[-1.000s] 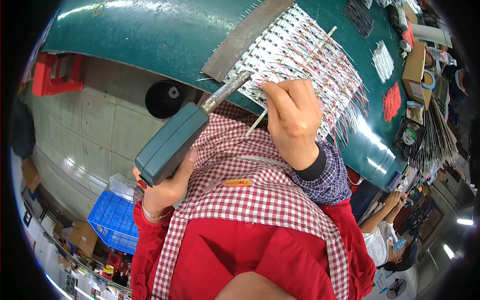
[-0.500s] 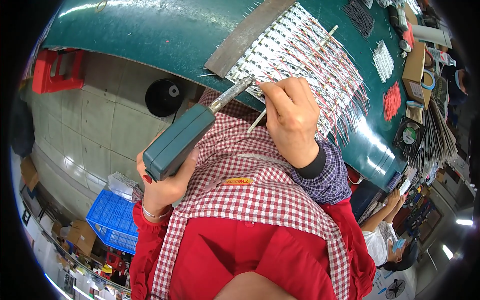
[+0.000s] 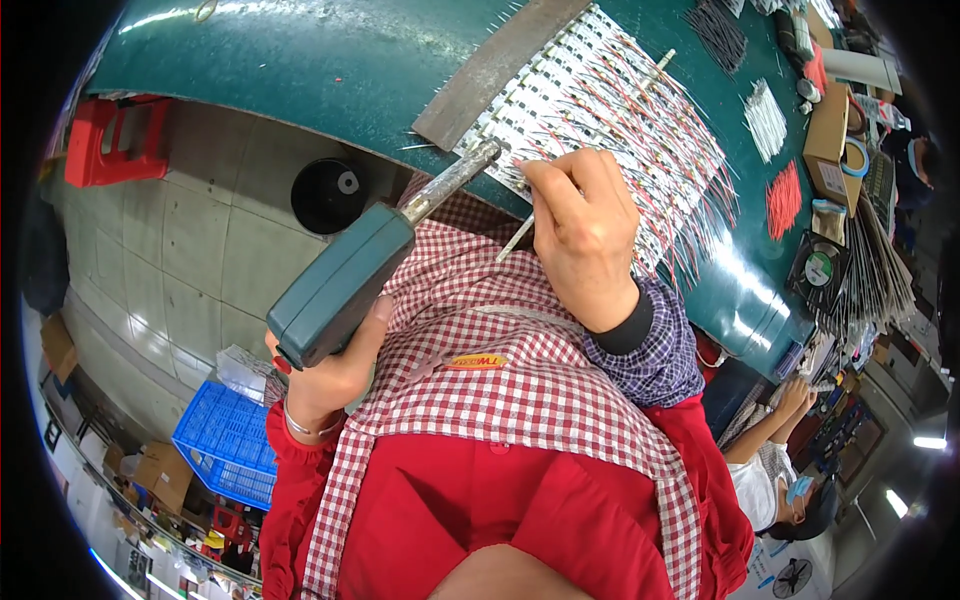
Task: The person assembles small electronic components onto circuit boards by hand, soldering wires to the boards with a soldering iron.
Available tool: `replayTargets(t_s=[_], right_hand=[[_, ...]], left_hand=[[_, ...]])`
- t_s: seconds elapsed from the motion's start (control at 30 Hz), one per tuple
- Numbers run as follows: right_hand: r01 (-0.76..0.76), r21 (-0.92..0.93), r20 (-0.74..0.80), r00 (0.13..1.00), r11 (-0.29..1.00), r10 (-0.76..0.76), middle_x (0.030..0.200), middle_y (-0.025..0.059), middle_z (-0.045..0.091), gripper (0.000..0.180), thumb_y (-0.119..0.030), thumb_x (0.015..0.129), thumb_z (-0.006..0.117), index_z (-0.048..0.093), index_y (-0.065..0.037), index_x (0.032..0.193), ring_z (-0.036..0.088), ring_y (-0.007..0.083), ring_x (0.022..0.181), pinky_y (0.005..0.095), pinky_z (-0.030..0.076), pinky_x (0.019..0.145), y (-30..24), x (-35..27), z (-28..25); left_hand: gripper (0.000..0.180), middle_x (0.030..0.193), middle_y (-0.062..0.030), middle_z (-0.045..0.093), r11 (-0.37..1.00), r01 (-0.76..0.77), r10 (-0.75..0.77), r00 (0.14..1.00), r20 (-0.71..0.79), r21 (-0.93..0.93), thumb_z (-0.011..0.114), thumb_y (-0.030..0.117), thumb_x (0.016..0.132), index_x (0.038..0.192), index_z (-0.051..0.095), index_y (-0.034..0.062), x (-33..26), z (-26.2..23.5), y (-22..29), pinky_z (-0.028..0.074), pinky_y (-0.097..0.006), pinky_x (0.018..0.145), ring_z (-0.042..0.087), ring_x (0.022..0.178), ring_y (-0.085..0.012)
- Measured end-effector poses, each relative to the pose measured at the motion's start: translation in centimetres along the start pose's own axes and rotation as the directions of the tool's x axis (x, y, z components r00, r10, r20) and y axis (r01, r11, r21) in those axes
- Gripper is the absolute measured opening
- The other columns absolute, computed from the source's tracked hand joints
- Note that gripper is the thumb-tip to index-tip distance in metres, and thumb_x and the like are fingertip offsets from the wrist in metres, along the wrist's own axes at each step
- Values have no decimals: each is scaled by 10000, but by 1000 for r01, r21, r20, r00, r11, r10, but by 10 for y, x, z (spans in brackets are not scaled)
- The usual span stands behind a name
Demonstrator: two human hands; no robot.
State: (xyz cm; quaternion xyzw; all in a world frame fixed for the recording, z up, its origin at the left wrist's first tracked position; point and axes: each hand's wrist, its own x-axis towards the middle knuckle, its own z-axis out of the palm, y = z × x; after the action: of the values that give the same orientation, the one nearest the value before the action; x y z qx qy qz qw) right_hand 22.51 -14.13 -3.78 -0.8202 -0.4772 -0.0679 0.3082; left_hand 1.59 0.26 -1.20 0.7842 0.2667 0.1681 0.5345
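Observation:
My left hand [image 3: 335,370] is wrapped round the body of a dark green soldering gun [image 3: 345,280]. The gun's metal barrel points up and right, its tip close to the near left edge of a panel of small white circuit boards [image 3: 515,105]. Many thin red, black and white wires [image 3: 640,150] fan out from the boards. Over the near edge of the panel, my right hand [image 3: 588,235] is closed in a pinch, just right of the gun's tip. What its fingertips hold is too small to make out. A pale thin stick [image 3: 515,240] runs beneath this hand.
A flat grey-brown bar [image 3: 495,75] lies along the panel's left edge on the green table [image 3: 300,75]. Bundles of black wires [image 3: 718,35], white wires [image 3: 765,120] and red wires [image 3: 783,200] lie right. A cardboard box [image 3: 828,145] stands beyond; another person [image 3: 780,470] sits at right.
The soldering gun has drawn back a little down and left with my left hand, so its tip is farther from my right fingertips. My right hand has hardly moved.

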Motion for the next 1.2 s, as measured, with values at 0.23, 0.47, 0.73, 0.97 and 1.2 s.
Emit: replayTargets(t_s=[0.23,0.47,0.73,0.97,1.2], right_hand=[[32,29,-89,996,999,-30,773,83,529,197,64,677,678,650,-8,857,526,246,733,347,446,603,-3,-3,1],[-6,71,-55,998,997,10,754,74,559,218,83,688,718,678,-37,865,539,241,699,346,434,593,-5,-4,2],[5,59,-42,999,998,-2,761,81,526,187,69,684,678,644,-13,849,513,248,713,347,434,613,-5,-6,4],[-27,44,-38,999,999,29,758,75,552,218,81,687,715,678,-43,862,547,241,697,344,440,589,-6,-7,3],[-19,44,-34,999,999,20,757,78,535,203,75,683,692,658,-26,856,529,242,698,345,435,593,-5,-5,3]], left_hand=[[171,804,-109,718,997,32,-29,999,-45,76,740,19,755,913,706,-38,-1,2,7,526,-261,587,687,660,-152],[160,779,-112,705,993,-20,23,999,-26,112,734,19,740,890,702,-24,3,1,6,513,-270,568,680,621,-181],[186,797,-134,682,998,21,-20,1000,-24,63,737,8,717,887,684,-45,2,3,6,508,-280,578,672,641,-212],[192,808,-146,681,996,7,-9,1000,18,92,734,-2,718,895,679,-53,2,2,8,516,-288,594,667,648,-212],[318,898,-71,666,988,97,-110,988,-105,-116,729,-9,783,1089,644,-41,-15,1,-8,457,-242,578,574,643,-110]])
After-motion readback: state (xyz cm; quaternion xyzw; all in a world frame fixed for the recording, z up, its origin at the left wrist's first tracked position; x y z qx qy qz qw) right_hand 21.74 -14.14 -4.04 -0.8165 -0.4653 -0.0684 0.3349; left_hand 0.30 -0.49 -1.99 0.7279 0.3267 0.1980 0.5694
